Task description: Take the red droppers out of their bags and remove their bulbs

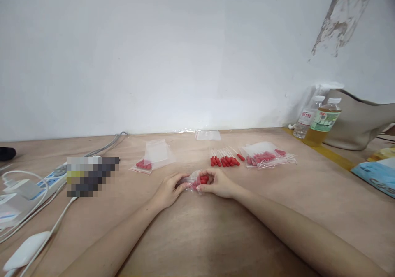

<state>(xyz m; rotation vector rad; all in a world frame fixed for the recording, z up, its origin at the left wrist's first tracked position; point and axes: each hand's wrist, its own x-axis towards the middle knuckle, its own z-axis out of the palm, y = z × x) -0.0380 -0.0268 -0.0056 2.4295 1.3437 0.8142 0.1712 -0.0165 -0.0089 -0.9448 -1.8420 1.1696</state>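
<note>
water bottle label (306,116): at your 2 o'clock, red characters on white, too small for you to read.
tea bottle label (326,120): just beside it, green with pale marks you cannot make out.
blue packet (375,177): at your 3 o'clock, large pale letters, cut by the edge, unreadable.
power strip (51,178): at your 9 o'clock, blue print, illegible.

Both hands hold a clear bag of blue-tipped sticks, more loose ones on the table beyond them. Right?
No: the tips are red, not blue. In the head view the left hand and right hand hold the clear bag of red-tipped sticks, with more loose sticks on the table beyond them.
</note>
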